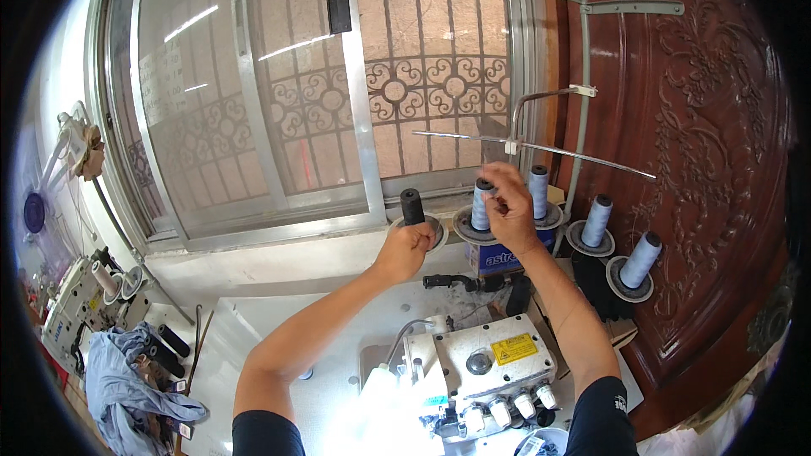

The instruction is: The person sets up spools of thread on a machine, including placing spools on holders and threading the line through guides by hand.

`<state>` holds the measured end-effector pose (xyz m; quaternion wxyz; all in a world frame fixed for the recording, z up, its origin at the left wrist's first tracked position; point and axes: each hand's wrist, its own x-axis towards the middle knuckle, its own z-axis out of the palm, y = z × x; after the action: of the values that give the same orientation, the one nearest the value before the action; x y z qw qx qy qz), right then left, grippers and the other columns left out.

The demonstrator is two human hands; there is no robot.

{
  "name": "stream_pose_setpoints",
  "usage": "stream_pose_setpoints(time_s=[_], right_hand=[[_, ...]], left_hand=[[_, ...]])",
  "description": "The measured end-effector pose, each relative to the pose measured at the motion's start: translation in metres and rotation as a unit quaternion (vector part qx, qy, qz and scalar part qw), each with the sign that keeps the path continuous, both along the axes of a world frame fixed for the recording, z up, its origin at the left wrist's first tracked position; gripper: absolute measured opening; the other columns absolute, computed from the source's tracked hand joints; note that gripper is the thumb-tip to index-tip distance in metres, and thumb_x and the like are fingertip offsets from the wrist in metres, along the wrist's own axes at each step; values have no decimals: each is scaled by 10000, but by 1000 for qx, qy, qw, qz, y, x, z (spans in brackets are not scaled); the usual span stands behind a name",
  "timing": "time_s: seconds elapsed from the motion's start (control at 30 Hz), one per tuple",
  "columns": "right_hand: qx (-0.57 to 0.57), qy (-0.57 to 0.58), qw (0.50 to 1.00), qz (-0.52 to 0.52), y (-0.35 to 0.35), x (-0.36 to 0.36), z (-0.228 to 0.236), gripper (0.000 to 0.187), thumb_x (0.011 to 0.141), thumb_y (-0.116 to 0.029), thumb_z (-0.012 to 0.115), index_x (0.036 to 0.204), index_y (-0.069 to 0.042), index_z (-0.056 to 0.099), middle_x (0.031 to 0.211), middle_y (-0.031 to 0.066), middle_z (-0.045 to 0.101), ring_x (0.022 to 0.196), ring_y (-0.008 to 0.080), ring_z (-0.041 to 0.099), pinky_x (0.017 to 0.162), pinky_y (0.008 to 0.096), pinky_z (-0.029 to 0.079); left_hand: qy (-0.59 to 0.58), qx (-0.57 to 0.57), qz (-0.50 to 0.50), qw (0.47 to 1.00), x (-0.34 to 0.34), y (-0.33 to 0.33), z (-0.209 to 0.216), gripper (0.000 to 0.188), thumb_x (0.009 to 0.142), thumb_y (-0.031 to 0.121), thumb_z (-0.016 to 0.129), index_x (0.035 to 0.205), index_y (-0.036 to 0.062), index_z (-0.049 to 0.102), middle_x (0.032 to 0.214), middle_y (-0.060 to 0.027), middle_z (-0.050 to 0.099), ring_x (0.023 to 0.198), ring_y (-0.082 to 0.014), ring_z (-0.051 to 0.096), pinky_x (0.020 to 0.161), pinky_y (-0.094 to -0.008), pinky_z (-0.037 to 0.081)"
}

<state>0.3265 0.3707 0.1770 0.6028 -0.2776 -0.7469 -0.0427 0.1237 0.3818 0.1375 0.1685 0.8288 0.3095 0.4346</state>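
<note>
My left hand (pixel 405 251) is closed round the lower part of a dark, upright thread cone (pixel 411 208), at a round spool plate (pixel 438 233) on the thread stand. My right hand (pixel 512 209) is raised beside a light blue thread cone (pixel 481 208), its fingers curled together near the cone's dark top. Some of those fingertips are blurred, and anything as fine as a thread between them cannot be made out. Right of that hand stands a second light blue cone (pixel 538 192). Two more cones, one upright (pixel 597 221) and one leaning (pixel 640 260), sit on plates farther right.
Below my arms is a white overlock sewing machine (pixel 481 363) on a pale table (pixel 279 321), under a bright lamp glare. A metal thread-guide rod (pixel 583 157) crosses above the cones. A blue box (pixel 498 258) lies under them. Blue cloth (pixel 127 384) is heaped at left.
</note>
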Motion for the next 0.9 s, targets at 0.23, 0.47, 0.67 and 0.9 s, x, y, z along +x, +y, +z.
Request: stream_pose_setpoints(time_s=[0.23,0.47,0.67,0.9], right_hand=[[-282,35,944,165,13,-13,-21,301,790,-8,534,1086,-20,485,905,8,540,548,48,467,487,191,402],[-252,152,946,138,22,-6,-105,124,862,-121,517,849,-12,574,624,-26,498,508,42,400,475,205,346],[-449,94,869,184,29,8,-107,121,866,-148,517,857,-40,573,718,49,606,444,57,433,394,208,349],[-578,227,708,337,22,7,-104,100,845,-145,539,890,-57,555,702,39,575,430,52,384,353,202,269]], left_hand=[[-6,-52,-7,999,3,-3,-4,153,732,-56,374,715,1,515,561,-73,448,538,-128,434,513,-273,367],[-51,-91,-11,995,4,-4,-10,145,766,-19,381,710,23,508,568,-35,419,538,-112,404,504,-257,339],[-69,-82,-48,993,4,12,-22,172,793,-20,375,702,36,509,606,-45,478,560,-122,463,528,-263,376],[-222,-295,-220,903,27,8,-19,231,782,-59,348,647,20,518,958,-105,522,859,-168,556,699,-270,451]])
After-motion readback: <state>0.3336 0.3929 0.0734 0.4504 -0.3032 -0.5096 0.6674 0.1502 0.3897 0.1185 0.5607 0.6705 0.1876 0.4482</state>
